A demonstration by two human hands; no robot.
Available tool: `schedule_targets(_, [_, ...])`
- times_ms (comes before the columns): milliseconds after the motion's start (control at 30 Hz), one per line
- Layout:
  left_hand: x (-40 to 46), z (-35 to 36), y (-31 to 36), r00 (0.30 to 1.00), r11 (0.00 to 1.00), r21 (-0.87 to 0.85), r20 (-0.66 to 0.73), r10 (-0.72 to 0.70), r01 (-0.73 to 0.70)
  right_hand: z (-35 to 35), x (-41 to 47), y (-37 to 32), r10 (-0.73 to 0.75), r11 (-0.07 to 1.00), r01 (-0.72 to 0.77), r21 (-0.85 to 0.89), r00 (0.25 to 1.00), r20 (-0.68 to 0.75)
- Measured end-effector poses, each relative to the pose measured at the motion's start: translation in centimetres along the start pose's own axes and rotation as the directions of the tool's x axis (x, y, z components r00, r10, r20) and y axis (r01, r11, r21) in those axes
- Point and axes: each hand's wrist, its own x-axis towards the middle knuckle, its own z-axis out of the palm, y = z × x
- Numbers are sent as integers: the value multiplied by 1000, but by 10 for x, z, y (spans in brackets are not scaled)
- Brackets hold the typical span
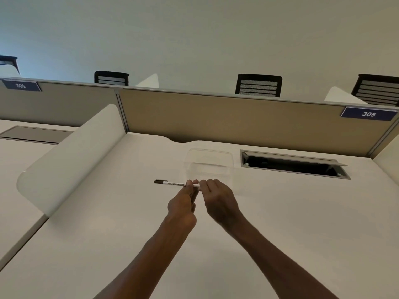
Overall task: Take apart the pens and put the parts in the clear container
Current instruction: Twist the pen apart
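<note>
A white pen point(172, 183) with a black cap at its left end is held level above the white desk point(280, 212). My left hand point(182, 207) pinches the barrel near its middle. My right hand point(218, 198) closes over the pen's right end, which is hidden under the fingers. Just behind the hands stands the clear container point(209, 164), upright; nothing shows inside it.
A white curved side divider point(71, 156) stands at the left. An open cable hatch point(293, 165) is sunk in the desk at the right of the container. A tan partition point(237, 119) closes the back, with black chairs beyond.
</note>
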Motion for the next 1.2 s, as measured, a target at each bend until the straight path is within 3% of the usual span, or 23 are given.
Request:
schedule_targets(33, [0,-1,0,1000,1000,10,-2,0,0,-1,1,5,-36,999,36,-21,999,8])
schedule_targets(100, [2,-1,4,999,997,55,22,48,-49,-5,3,5,56,997,-60,50,996,70])
schedule_targets(133, [4,-1,6,995,992,84,44,89,-93,-11,7,-1,168,964,-194,180,974,150])
schedule_targets(167, [6,-2,8,988,983,114,75,132,-140,-16,11,-6,289,862,-375,343,917,276])
schedule_targets(233, [8,-6,11,966,965,142,170,195,-220,-30,24,-11,392,414,-716,562,697,600])
schedule_targets(300, [9,-9,12,938,949,149,257,233,-276,-42,35,-6,312,10,-840,542,518,796])
schedule_targets(367, [9,-12,15,918,944,137,309,248,-301,-50,38,1,160,-243,-859,450,422,892])
schedule_targets(433, [7,-13,17,912,946,119,326,249,-301,-53,38,2,83,-395,-838,375,374,924])
schedule_targets(467, [5,-13,17,916,946,119,311,254,-303,-53,39,1,107,-391,-838,381,370,923])
schedule_targets(533, [3,-11,14,932,941,136,239,273,-310,-49,39,-7,268,-252,-851,462,397,878])
schedule_targets(600, [0,-8,9,953,947,149,150,264,-285,-41,38,-15,482,69,-840,538,500,719])
schedule_targets(633, [-1,-5,7,965,956,150,108,240,-254,-35,35,-19,553,325,-788,523,607,571])
schedule_targets(667, [-2,-3,7,977,968,138,69,200,-208,-29,31,-22,542,588,-674,447,738,401])
schedule_targets(700, [-2,-1,8,988,982,112,36,147,-150,-23,25,-22,460,781,-530,331,846,269])
schedule_targets(733, [-3,0,9,996,993,72,13,90,-91,-19,21,-21,351,896,-383,223,921,171])
schedule_targets(800, [-5,0,12,1000,1000,9,-20,8,-8,-12,14,-13,117,991,-121,58,991,71])
schedule_targets(900, [-5,-1,12,999,1000,24,-37,-7,8,-7,9,-3,-23,999,25,-35,999,45])
schedule_targets(933, [-4,-1,13,999,999,37,-36,6,-4,-7,9,-3,6,1000,-5,-15,998,64])
schedule_targets(1000, [-2,-3,13,998,996,68,-21,51,-50,-9,13,-10,184,962,-213,169,968,173])
schedule_targets(1033, [0,-5,14,997,993,90,0,79,-78,-15,18,-13,298,857,-395,330,903,309])
schedule_targets(1100, [3,-9,14,991,984,126,60,122,-129,-29,31,-15,393,400,-745,534,666,634])
schedule_targets(1133, [3,-11,14,987,980,137,83,135,-145,-35,37,-14,369,171,-823,542,564,739])
schedule_targets(1200, [4,-13,13,981,974,150,118,152,-169,-43,41,-8,279,-111,-867,486,442,853])
